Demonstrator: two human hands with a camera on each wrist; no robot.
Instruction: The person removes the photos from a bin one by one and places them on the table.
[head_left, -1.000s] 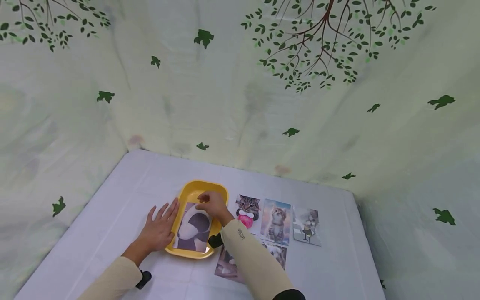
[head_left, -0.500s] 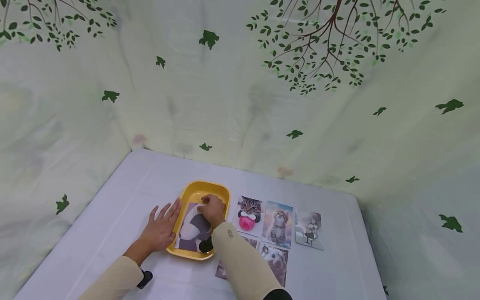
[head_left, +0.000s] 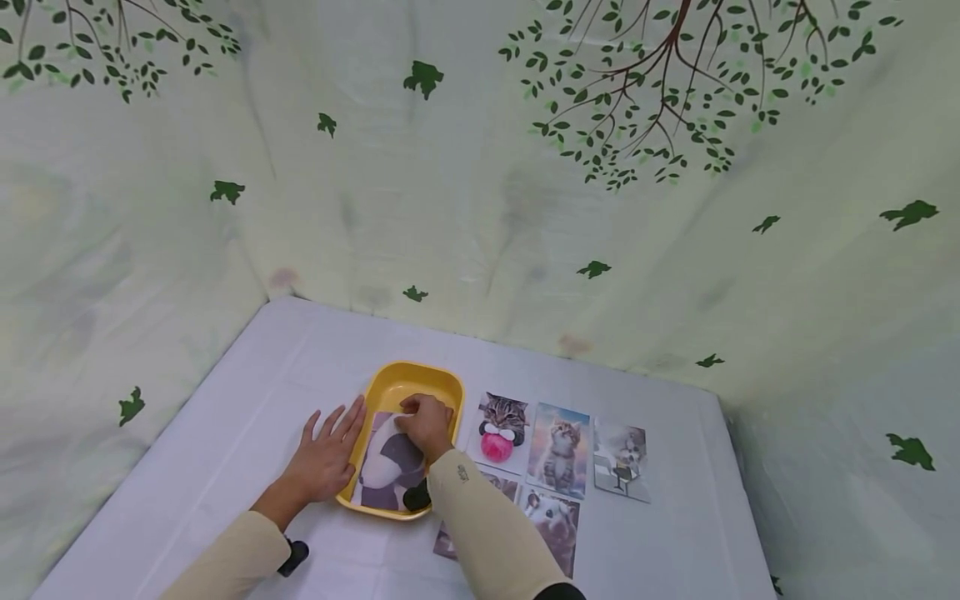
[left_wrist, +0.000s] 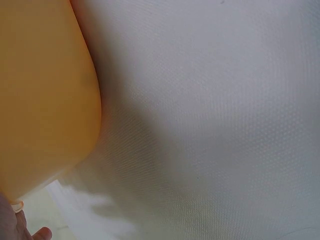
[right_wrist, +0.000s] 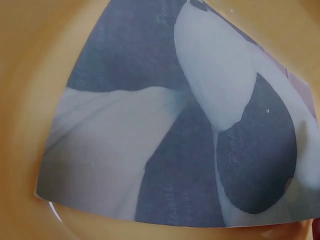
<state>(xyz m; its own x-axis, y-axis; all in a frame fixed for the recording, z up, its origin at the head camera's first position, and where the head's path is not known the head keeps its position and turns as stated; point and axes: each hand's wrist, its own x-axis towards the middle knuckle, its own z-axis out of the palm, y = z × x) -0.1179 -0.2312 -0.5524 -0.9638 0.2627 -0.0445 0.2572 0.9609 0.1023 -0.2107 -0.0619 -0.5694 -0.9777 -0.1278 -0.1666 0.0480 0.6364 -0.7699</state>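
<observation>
Fingers curled, the right hand [head_left: 426, 428] has moved down to the upper edge of a photo [head_left: 386, 467] in a yellow tray [head_left: 392, 387], apparently putting it within grasp; any pinch is unclear. The left hand [head_left: 324, 458] spreads against the tray.

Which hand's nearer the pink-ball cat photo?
Right. Right hand is over the tray, left of the pink-ball photo; left hand is farther, at the tray's left rim.

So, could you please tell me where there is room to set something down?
The table is bare left of the left hand, beyond the tray, and right of the rightmost photo. It is crowded where the right sleeve crosses the lower photos.
</observation>
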